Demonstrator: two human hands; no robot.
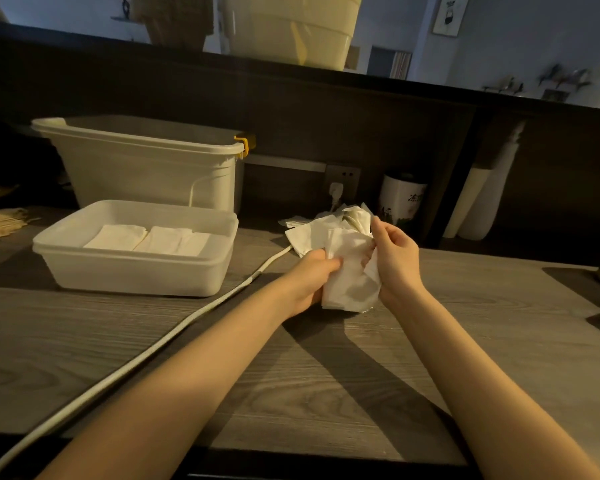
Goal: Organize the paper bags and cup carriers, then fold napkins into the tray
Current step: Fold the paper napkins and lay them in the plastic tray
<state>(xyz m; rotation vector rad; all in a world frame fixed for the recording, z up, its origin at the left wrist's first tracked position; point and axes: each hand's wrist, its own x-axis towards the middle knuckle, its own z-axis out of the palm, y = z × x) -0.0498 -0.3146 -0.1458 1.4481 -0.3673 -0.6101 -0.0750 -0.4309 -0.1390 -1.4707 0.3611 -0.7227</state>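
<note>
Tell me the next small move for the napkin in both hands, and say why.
Probably finish the fold: bring its loose edges together. The napkin is in the grip of both the left hand and the right hand, and it looks crumpled rather than flat, while the tray already holds flat folded napkins, with room left at its near side.

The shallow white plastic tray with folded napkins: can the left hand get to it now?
Probably not at once: the left hand and right hand both grip a white paper napkin. The path to the shallow white plastic tray looks free.
</note>
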